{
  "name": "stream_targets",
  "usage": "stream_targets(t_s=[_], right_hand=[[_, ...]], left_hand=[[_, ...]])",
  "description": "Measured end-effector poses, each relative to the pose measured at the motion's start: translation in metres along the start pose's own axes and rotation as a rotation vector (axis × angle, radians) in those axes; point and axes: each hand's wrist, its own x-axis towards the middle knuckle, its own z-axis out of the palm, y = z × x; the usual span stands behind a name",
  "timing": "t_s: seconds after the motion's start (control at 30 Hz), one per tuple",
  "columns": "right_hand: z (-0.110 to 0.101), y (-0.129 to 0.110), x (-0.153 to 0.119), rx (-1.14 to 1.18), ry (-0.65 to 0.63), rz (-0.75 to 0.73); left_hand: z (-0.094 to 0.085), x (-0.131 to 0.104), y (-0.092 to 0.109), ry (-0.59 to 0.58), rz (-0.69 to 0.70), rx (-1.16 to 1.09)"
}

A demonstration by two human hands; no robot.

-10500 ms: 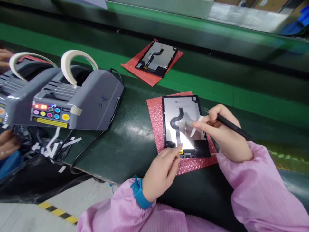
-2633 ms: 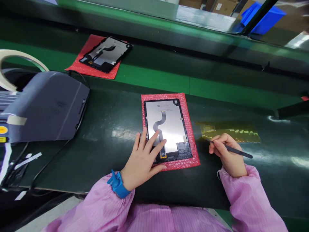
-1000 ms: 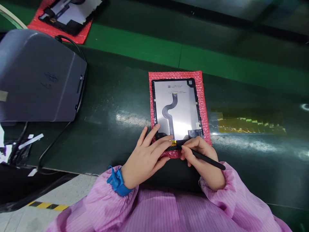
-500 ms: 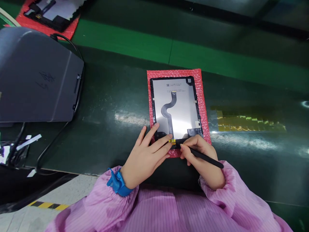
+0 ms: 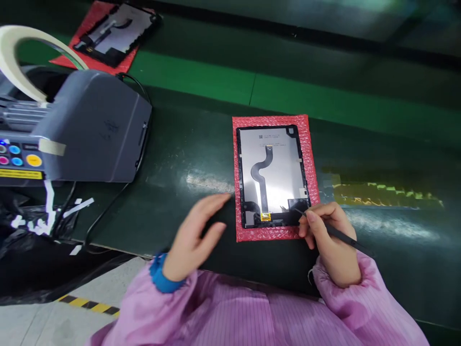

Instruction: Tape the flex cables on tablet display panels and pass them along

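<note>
A tablet screen panel (image 5: 273,173) lies back-up on a red bubble-wrap sheet (image 5: 309,144), with a curved black flex cable (image 5: 261,166) and a yellow connector tab (image 5: 265,217) near its front edge. My right hand (image 5: 329,235) grips a thin black stylus tool (image 5: 345,236); its tip rests at the panel's front right corner. My left hand (image 5: 196,233) is blurred and hovers over the bench left of the panel, fingers apart, holding nothing.
A grey tape dispenser machine (image 5: 86,129) with a white tape roll (image 5: 21,48) and coloured buttons stands at the left, its cable trailing forward. Cut tape strips (image 5: 77,206) lie by it. A second panel on red wrap (image 5: 111,31) sits on the green belt (image 5: 201,79) behind.
My left hand has lifted off the panel's front edge and moved left. The stylus tip has shifted from the yellow connector to the panel's front right corner. The view has swung left.
</note>
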Motion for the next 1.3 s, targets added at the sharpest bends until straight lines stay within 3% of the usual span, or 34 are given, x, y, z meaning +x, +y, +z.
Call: stream_targets(t_s=[0.1, 0.23, 0.3, 0.37, 0.53, 0.63, 0.73, 0.87, 0.93, 0.97, 1.1, 1.23, 1.3], right_hand=[[0.000, 0.001, 0.000, 0.015, 0.011, -0.009], [0.000, -0.001, 0.000, 0.009, -0.031, -0.010], [0.000, -0.002, -0.002, -0.005, -0.042, -0.009], [-0.001, -0.003, -0.004, -0.037, -0.029, 0.000], [-0.007, 0.001, -0.008, -0.128, 0.025, 0.052], [-0.008, 0.004, -0.008, -0.075, 0.015, 0.049], [-0.005, 0.003, -0.008, 0.075, -0.001, 0.011], [0.004, -0.014, 0.000, 0.053, -0.097, -0.117], [0.009, -0.026, 0.008, -0.011, -0.198, -0.175], [0.012, -0.032, 0.013, -0.029, -0.242, -0.186], [0.018, -0.047, 0.032, -0.032, -0.237, -0.144], [0.015, -0.054, 0.053, 0.107, -0.133, -0.148], [0.015, -0.056, 0.065, 0.116, -0.157, -0.135]], left_hand=[[-0.058, -0.014, -0.010, 0.489, -0.268, -0.369], [-0.124, -0.019, -0.017, 0.975, -0.575, -0.473], [-0.143, -0.017, -0.015, 1.029, -0.657, -0.523], [-0.152, -0.014, -0.011, 1.031, -0.645, -0.543], [-0.157, -0.016, -0.008, 1.086, -0.467, -0.416], [-0.140, -0.020, -0.005, 1.031, -0.433, -0.409], [-0.093, -0.023, 0.000, 0.816, -0.451, -0.485], [-0.012, -0.018, 0.014, 0.038, -0.290, -0.627], [0.020, -0.011, 0.023, -0.204, -0.217, -0.575], [0.032, -0.007, 0.026, -0.270, -0.204, -0.549], [0.055, 0.006, 0.033, -0.326, -0.207, -0.634], [0.058, 0.010, 0.027, -0.259, -0.244, -0.685], [0.057, 0.009, 0.024, -0.211, -0.266, -0.640]])
